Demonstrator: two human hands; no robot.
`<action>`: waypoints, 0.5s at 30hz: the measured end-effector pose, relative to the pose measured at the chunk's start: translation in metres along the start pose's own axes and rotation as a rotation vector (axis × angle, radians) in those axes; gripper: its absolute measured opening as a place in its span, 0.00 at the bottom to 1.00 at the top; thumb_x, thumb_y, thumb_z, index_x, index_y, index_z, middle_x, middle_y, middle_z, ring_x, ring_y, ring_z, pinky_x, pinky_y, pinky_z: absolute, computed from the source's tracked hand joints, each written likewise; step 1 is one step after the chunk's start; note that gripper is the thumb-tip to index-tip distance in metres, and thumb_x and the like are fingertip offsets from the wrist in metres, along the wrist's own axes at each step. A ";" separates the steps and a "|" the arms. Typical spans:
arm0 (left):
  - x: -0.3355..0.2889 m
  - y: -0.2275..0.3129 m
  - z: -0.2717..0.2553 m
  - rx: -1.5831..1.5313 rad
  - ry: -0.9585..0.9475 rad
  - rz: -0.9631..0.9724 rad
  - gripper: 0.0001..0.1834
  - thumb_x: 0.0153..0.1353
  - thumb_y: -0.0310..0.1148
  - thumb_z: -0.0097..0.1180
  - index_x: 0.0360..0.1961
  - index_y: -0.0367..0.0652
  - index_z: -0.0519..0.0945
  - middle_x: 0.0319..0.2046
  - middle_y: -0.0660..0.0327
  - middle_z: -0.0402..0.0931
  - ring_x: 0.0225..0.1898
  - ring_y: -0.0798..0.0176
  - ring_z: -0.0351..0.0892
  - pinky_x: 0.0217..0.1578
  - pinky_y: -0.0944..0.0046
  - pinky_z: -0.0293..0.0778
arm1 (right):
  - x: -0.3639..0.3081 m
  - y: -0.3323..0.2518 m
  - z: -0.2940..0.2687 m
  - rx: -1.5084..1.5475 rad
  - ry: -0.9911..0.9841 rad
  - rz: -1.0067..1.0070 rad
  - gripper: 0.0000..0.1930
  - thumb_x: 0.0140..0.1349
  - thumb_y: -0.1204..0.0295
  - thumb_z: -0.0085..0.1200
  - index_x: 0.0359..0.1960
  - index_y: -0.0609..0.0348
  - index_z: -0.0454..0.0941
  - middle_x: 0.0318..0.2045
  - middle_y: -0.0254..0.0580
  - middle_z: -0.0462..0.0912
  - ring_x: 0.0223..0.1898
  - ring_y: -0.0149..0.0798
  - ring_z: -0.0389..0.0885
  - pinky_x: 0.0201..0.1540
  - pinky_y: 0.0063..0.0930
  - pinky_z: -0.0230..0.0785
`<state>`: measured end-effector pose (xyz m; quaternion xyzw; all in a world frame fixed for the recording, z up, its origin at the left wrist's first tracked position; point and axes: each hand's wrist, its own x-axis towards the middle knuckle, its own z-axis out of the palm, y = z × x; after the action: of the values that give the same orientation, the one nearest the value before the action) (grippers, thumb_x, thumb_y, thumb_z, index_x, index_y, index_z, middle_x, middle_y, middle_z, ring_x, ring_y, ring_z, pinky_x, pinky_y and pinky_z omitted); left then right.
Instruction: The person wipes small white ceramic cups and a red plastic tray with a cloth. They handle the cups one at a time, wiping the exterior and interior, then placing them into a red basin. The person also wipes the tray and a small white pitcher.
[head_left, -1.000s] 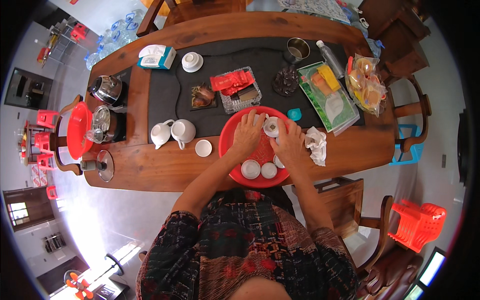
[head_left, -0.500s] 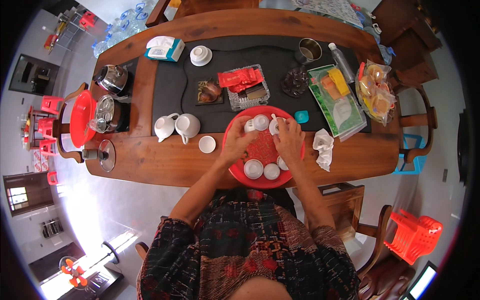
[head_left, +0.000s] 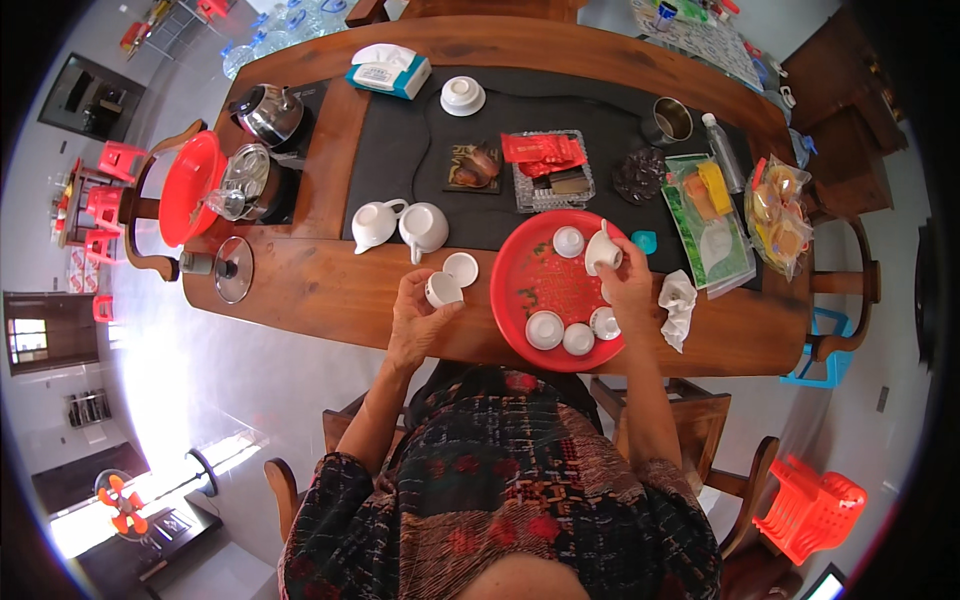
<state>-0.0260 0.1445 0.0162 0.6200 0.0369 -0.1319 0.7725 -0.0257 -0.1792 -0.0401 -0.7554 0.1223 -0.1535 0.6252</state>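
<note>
My left hand (head_left: 412,325) grips a small white teacup (head_left: 443,290), tilted, over the wooden table left of a round red tray (head_left: 508,318). Right behind that cup sits another small white cup (head_left: 461,268) on the wood. Over the tray's right side, the fingers of my right hand (head_left: 628,284) are closed on a small white cup-like piece with a short handle (head_left: 602,249); its inside is hidden. On the tray stand several small white cups, among them one at the back (head_left: 568,241) and one at the front left (head_left: 545,330). Another is partly covered by my right hand.
Two white pitchers (head_left: 423,230) stand left of the tray. Behind it lie a glass dish (head_left: 526,200) with red packets and a dark lumpy object (head_left: 640,175). A crumpled tissue (head_left: 677,308) is at the right; a glass lid (head_left: 234,285) lies far left.
My left hand has left the tray, carrying a cup to the table beside it. My right hand has raised the handled white piece from the tray. The whole view has shifted slightly.
</note>
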 end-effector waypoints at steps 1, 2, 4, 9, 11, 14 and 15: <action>-0.002 0.000 -0.006 0.034 0.028 0.009 0.34 0.52 0.18 0.62 0.58 0.43 0.60 0.45 0.61 0.73 0.46 0.68 0.74 0.46 0.68 0.73 | 0.000 -0.030 0.004 0.215 -0.141 0.193 0.20 0.56 0.78 0.53 0.52 0.52 0.69 0.46 0.37 0.74 0.37 0.32 0.75 0.31 0.25 0.69; -0.005 0.001 -0.011 0.023 0.046 0.004 0.34 0.51 0.19 0.63 0.58 0.43 0.60 0.44 0.62 0.73 0.45 0.68 0.74 0.46 0.68 0.74 | -0.002 -0.050 0.014 0.443 -0.163 0.299 0.21 0.57 0.78 0.52 0.53 0.50 0.67 0.46 0.37 0.74 0.37 0.33 0.75 0.31 0.25 0.69; -0.006 0.009 -0.013 0.004 0.054 -0.007 0.35 0.49 0.19 0.64 0.57 0.41 0.61 0.42 0.62 0.73 0.43 0.68 0.75 0.46 0.68 0.74 | -0.009 -0.077 0.034 0.898 -0.178 0.504 0.23 0.58 0.78 0.50 0.56 0.47 0.64 0.45 0.37 0.74 0.36 0.34 0.75 0.30 0.25 0.69; -0.003 0.001 -0.032 -0.042 0.005 -0.041 0.33 0.48 0.17 0.64 0.55 0.39 0.65 0.41 0.63 0.73 0.42 0.69 0.75 0.46 0.69 0.74 | -0.008 -0.082 0.079 1.124 -0.481 0.520 0.34 0.57 0.80 0.43 0.66 0.39 0.54 0.44 0.40 0.75 0.36 0.37 0.76 0.31 0.31 0.73; -0.001 0.000 -0.038 -0.049 0.009 -0.041 0.31 0.48 0.17 0.64 0.54 0.39 0.66 0.41 0.63 0.73 0.43 0.69 0.75 0.45 0.69 0.74 | -0.002 -0.089 0.095 0.998 -0.530 0.523 0.33 0.57 0.80 0.44 0.65 0.41 0.56 0.44 0.39 0.75 0.36 0.36 0.76 0.31 0.32 0.73; 0.008 -0.009 -0.049 -0.052 0.003 0.000 0.30 0.48 0.17 0.65 0.52 0.39 0.67 0.40 0.63 0.74 0.41 0.70 0.75 0.44 0.70 0.75 | 0.009 -0.080 0.122 0.602 -0.519 0.290 0.21 0.55 0.79 0.50 0.53 0.50 0.69 0.39 0.37 0.75 0.35 0.31 0.76 0.33 0.27 0.73; 0.010 -0.012 -0.053 -0.028 0.019 0.015 0.30 0.47 0.18 0.65 0.52 0.39 0.67 0.40 0.63 0.74 0.41 0.70 0.76 0.43 0.70 0.75 | 0.014 -0.073 0.140 0.389 -0.493 0.108 0.18 0.55 0.78 0.52 0.48 0.51 0.71 0.38 0.37 0.74 0.35 0.30 0.76 0.33 0.26 0.72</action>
<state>-0.0142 0.1916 -0.0097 0.6108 0.0413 -0.1194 0.7816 0.0400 -0.0439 0.0087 -0.6284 -0.0247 0.0469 0.7761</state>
